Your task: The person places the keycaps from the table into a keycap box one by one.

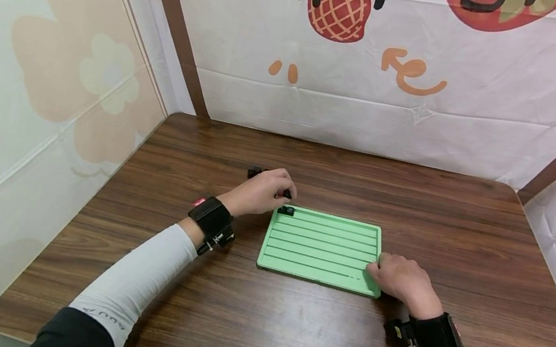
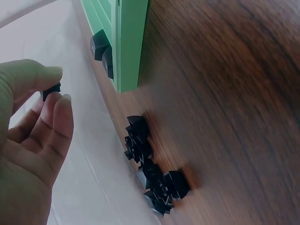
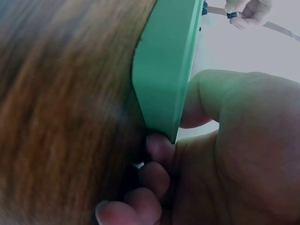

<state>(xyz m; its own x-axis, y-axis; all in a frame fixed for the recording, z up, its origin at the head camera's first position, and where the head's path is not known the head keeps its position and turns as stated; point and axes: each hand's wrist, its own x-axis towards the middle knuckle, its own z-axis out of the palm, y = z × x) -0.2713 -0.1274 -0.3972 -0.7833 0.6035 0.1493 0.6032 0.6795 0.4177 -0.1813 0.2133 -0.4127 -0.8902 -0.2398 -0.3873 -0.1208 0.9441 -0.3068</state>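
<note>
My left hand (image 1: 266, 191) pinches a black keycap (image 2: 51, 90) between thumb and fingertips, above the far left corner of a green ridged tray (image 1: 319, 257). Two black keycaps (image 1: 285, 210) sit side by side in that corner, in the tray's far row; the left wrist view shows these keycaps (image 2: 99, 46) close up. At the tray's near right corner, my right hand (image 1: 402, 281) holds the edge, thumb on top and fingers (image 3: 154, 178) curled low along the side. A loose group of several black keycaps (image 2: 152, 171) lies on the table beyond the left hand.
The brown wood-grain table (image 1: 287, 331) carries the tray near its middle. White printed cloth (image 1: 351, 118) hangs behind the table's far edge and along the sides. Black camera straps (image 1: 211, 220) circle both wrists.
</note>
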